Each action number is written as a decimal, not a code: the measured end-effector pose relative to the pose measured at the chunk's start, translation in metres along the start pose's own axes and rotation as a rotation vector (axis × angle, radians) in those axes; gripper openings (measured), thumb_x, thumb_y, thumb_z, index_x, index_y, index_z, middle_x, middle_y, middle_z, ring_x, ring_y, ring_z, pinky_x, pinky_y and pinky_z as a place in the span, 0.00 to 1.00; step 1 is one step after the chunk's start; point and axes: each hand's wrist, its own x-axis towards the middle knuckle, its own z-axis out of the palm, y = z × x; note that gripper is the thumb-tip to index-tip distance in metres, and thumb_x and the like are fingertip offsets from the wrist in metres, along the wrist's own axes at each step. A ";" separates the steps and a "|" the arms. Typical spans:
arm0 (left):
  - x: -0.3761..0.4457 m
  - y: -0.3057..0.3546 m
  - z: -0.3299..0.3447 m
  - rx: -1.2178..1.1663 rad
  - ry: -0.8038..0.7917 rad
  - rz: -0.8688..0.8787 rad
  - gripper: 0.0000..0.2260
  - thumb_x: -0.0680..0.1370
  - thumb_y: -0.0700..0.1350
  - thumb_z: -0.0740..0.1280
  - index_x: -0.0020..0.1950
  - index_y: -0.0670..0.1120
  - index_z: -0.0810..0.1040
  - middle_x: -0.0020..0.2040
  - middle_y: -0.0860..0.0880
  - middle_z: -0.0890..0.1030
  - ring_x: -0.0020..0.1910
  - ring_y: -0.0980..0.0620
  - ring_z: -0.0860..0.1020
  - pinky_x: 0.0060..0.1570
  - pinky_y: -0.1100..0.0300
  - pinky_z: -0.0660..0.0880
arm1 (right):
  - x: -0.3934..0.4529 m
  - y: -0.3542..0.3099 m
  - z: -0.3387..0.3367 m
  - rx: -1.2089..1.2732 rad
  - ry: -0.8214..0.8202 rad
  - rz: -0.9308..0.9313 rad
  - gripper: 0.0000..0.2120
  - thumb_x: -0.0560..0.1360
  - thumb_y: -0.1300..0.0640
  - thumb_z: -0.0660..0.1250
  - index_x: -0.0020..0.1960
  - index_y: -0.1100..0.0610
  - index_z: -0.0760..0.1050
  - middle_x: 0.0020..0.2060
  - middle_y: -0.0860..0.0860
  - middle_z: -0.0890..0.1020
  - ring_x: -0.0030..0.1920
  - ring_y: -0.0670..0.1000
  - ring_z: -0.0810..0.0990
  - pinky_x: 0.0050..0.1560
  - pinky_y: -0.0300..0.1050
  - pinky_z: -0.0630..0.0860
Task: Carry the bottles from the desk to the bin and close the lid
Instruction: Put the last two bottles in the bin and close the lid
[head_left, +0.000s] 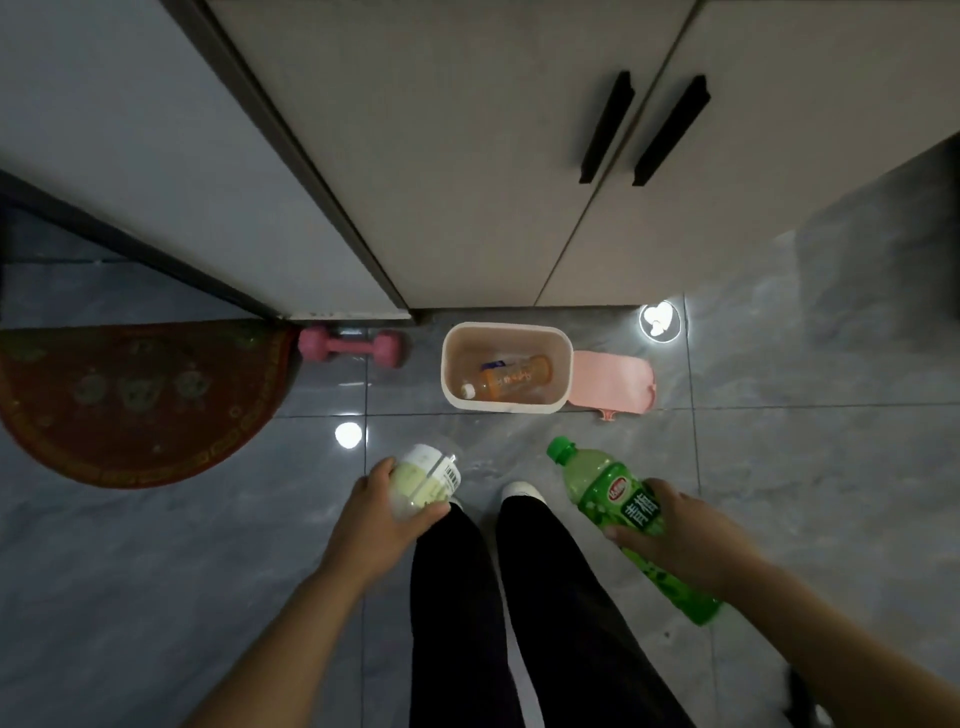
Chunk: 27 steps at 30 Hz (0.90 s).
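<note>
Far left we note a dark red half-round mat (124, 400) on the grey tile floor (779, 467), then a pink dumbbell (350, 347) lying at the foot of the cabinet (467, 156).

Our left hand (387, 519) is wrapped around a clear pale bottle (426, 480), held low in front of the left leg; its long axis runs up and to the right, and which end carries the cap we cannot tell.

Centre: the bin (563, 364) stands open on the floor against the cabinet base. Inside lies an orange bottle (511, 376) on its side, long axis roughly left to right, white cap toward lower left. The pink lid (613, 382) hangs open just beside the bin's right edge.

Our right hand (670, 535) grips a green bottle (618, 499) around its label. Long axis diagonal, green cap pointing up-left toward the bin, base down-right. Both held bottles are short of the bin, near our feet.
</note>
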 end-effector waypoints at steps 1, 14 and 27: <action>0.017 0.001 0.001 0.020 -0.004 0.026 0.35 0.66 0.60 0.72 0.67 0.47 0.66 0.60 0.44 0.74 0.54 0.46 0.76 0.52 0.52 0.77 | 0.009 -0.005 0.004 0.008 0.009 0.006 0.43 0.63 0.26 0.59 0.70 0.50 0.60 0.58 0.52 0.80 0.51 0.52 0.81 0.42 0.42 0.74; 0.212 0.022 0.057 0.420 -0.079 0.350 0.36 0.68 0.59 0.70 0.71 0.47 0.61 0.65 0.41 0.72 0.59 0.39 0.75 0.53 0.51 0.74 | 0.123 -0.049 0.067 0.155 0.138 -0.008 0.38 0.64 0.29 0.61 0.69 0.45 0.58 0.58 0.46 0.79 0.42 0.44 0.74 0.37 0.35 0.72; 0.343 0.036 0.136 0.873 -0.009 0.640 0.37 0.68 0.53 0.70 0.73 0.48 0.58 0.71 0.44 0.65 0.67 0.41 0.67 0.60 0.47 0.70 | 0.244 -0.033 0.094 0.100 0.211 -0.147 0.39 0.63 0.27 0.62 0.68 0.40 0.55 0.61 0.42 0.76 0.48 0.43 0.76 0.41 0.34 0.70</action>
